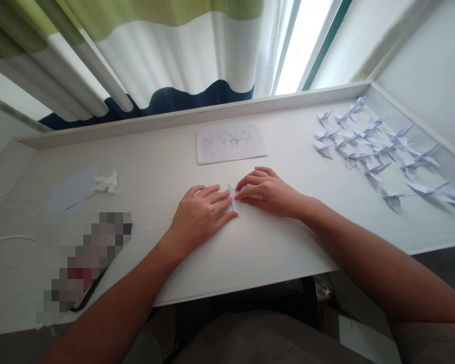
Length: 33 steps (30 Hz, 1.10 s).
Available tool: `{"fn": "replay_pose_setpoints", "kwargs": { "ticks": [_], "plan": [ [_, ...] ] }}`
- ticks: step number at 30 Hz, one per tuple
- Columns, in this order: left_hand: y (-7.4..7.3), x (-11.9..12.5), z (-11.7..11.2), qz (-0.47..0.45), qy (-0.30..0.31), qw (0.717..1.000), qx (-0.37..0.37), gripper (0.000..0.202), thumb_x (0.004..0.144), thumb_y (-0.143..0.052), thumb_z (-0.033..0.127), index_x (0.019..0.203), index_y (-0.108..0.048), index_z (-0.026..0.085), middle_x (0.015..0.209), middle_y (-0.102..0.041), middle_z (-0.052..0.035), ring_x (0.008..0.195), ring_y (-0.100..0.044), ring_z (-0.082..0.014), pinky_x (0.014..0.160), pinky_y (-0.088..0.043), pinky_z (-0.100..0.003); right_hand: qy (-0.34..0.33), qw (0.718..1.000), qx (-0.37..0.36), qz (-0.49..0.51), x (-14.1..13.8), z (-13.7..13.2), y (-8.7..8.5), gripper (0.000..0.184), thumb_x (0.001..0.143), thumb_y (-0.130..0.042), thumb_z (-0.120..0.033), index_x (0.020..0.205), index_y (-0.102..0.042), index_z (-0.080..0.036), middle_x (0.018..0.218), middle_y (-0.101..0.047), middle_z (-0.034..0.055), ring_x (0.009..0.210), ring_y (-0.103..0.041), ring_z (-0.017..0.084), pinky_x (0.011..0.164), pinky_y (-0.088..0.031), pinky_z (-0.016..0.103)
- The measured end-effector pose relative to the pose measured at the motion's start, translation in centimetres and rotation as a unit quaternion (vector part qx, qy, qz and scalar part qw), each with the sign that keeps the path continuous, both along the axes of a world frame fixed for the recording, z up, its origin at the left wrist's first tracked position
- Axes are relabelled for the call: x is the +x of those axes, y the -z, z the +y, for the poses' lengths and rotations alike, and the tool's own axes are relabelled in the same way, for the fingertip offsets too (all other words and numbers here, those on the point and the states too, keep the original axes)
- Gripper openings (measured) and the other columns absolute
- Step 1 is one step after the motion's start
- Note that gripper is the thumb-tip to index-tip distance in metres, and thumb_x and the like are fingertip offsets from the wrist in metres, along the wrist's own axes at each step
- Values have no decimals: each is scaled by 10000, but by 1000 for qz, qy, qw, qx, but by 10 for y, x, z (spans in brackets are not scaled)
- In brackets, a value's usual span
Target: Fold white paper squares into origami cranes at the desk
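A small piece of folded white paper [233,202] lies on the desk between my two hands. My left hand [200,210] comes at it from the left, palm down, holding it to the desk with its fingertips and thumb. From the right, my right hand [267,192] has its bent fingers and thumb on the paper's other edge. The fingers cover part of the paper, so its full shape is hidden. Just beyond the hands lies a sheet with a printed table [231,144] and some handwriting.
Many folded paper cranes [375,141] stand at the right of the white desk [288,247]. At the left are paper sheets [70,194], a crumpled tissue [106,182], a blurred-out phone-like object [94,258] and white cables [9,237]. A raised ledge [174,119] runs along the back.
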<state>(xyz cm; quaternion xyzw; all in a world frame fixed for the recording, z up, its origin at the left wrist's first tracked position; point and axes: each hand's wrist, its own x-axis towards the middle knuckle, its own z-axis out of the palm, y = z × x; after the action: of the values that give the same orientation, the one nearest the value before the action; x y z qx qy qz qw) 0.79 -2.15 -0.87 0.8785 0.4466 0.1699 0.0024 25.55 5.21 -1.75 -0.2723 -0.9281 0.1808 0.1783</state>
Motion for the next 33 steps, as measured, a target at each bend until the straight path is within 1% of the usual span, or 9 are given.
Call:
{"fn": "replay_pose_setpoints", "kwargs": {
  "ticks": [2, 4, 9, 11, 14, 16, 22, 28, 33],
  "plan": [
    [0, 0, 0, -7, -5, 1000, -2, 229, 1035, -683, 417, 1178, -795, 277, 1267, -816, -45, 1273, -723, -321, 1078, -501, -526, -2, 1000, -26, 9, 1, 2, 0, 215, 1037, -672, -258, 1175, -832, -297, 1210, -800, 55, 1130, -675, 254, 1104, -405, 465],
    [0, 0, 1, -17, -8, 1000, -10, 221, 1023, -698, 423, 1158, -804, 283, 1259, -819, -42, 1267, -726, -319, 1076, -506, -522, -13, 999, -33, 12, 2, 3, 0, 228, 1039, -668, -259, 1193, -831, -300, 1231, -791, 65, 1142, -671, 259, 1063, -435, 452],
    [1, -2, 3, -28, -9, 999, -25, 194, 1009, -717, 423, 1122, -815, 299, 1278, -813, -32, 1280, -718, -321, 1105, -495, -535, -35, 999, 10, 3, 3, 1, 1, 233, 1068, -630, -283, 1147, -845, -322, 1257, -778, 65, 1153, -653, 261, 1098, -421, 474],
    [1, -3, 3, -22, -7, 999, -27, 192, 1015, -711, 420, 1115, -815, 294, 1289, -809, -34, 1290, -713, -321, 1117, -488, -541, -33, 999, 30, -5, 3, -1, 1, 240, 1068, -623, -263, 1114, -849, -332, 1255, -781, 51, 1182, -656, 258, 1191, -342, 531],
    [0, -3, 2, -15, -8, 999, -30, 200, 1019, -707, 419, 1125, -811, 284, 1296, -806, -39, 1302, -707, -318, 1126, -481, -545, -22, 999, 43, -19, 2, -5, -2, 278, 1059, -613, -203, 1101, -846, -347, 1264, -785, 31, 1255, -656, 268, 1278, -159, 640],
    [-1, -2, 2, -15, -11, 999, -35, 201, 1018, -709, 422, 1132, -810, 292, 1298, -805, -35, 1304, -705, -314, 1134, -475, -544, -14, 999, 39, -24, 2, -6, -4, 285, 1053, -614, -192, 1100, -846, -351, 1256, -793, 28, 1262, -665, 276, 1278, -127, 675],
    [0, -3, 2, -8, -4, 999, -32, 200, 1031, -688, 418, 1124, -807, 288, 1310, -801, -33, 1313, -700, -314, 1147, -471, -545, -14, 999, 18, -28, 3, -5, -5, 254, 1066, -609, -238, 1099, -838, -343, 1273, -802, 23, 1279, -672, 275, 1271, -153, 677],
    [2, -5, 4, -2, 28, 999, 23, 226, 1050, -661, 418, 1163, -797, 277, 1256, -818, -56, 1234, -741, -337, 1077, -519, -576, -11, 1000, -7, -11, 3, -1, -2, 227, 1070, -620, -246, 1125, -831, -309, 1260, -808, 42, 1257, -684, 268, 1273, -206, 646],
    [1, -9, 4, 15, 44, 998, 42, 228, 1063, -644, 398, 1150, -799, 255, 1265, -813, -53, 1219, -748, -345, 1027, -546, -590, -8, 999, -15, -26, 2, -4, -6, 223, 1070, -627, -236, 1154, -825, -294, 1275, -796, 56, 1283, -675, 296, 1260, -200, 700]
  ]
}}
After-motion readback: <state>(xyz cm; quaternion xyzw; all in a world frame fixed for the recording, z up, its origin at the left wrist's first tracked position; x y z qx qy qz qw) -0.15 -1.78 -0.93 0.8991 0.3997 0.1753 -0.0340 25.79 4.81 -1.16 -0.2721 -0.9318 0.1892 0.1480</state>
